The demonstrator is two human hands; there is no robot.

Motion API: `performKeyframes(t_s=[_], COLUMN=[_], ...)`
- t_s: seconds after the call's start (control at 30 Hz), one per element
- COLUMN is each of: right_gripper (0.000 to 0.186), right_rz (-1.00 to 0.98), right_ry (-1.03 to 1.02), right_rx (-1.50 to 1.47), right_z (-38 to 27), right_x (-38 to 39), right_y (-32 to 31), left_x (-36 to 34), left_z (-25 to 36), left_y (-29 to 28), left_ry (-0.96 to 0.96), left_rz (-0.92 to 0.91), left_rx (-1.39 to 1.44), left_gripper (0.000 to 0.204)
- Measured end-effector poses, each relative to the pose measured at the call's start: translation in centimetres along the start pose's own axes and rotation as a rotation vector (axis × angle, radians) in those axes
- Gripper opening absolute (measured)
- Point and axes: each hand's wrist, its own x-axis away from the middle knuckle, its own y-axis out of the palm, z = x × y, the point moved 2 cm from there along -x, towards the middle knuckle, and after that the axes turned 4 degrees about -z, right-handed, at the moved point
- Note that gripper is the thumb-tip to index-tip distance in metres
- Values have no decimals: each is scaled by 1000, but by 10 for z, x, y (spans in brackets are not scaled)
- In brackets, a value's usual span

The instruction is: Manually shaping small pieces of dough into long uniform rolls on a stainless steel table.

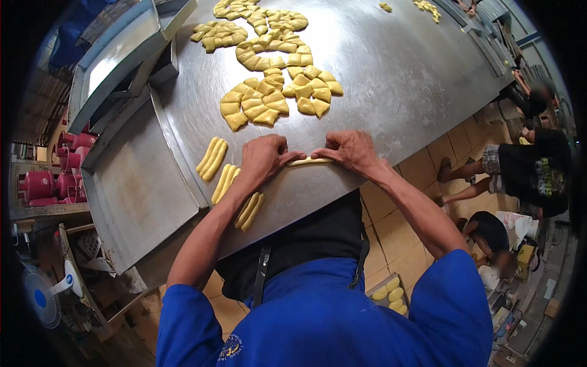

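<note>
A thin strip of yellow dough (310,161) lies near the front edge of the metal table (391,104). My left hand (264,156) has its fingers curled and its thumb on the strip's left part. At the other end my right hand (353,150) is closed the same way, with the two thumbs pointing at each other. Left of my left hand lie rolled dough sticks (211,158) side by side. A second group of dough sticks (225,183) sits by my left forearm, and a third group of dough sticks (249,211) is just right of it.
Cut dough pieces (255,101) cover the table ahead of my hands. An empty metal tray (140,177) stands at the left, with another raised tray (116,58) beyond. Dough rounds (391,293) rest low by my right side. Other people are at the right.
</note>
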Motion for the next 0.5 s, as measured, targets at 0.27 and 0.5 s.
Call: performKeyframes(t_s=[0.27,0.5], right_gripper=[49,50], right_rz=[32,387], right_ry=[212,347], right_rx=[-427,-175], right_z=[8,-4], right_x=[-10,-54], right_y=[-13,-1], left_x=[3,2], left_z=[-9,-10], left_y=[2,-1], left_ry=[-8,-28], left_rz=[-8,5], left_rx=[62,53], left_gripper=[60,54])
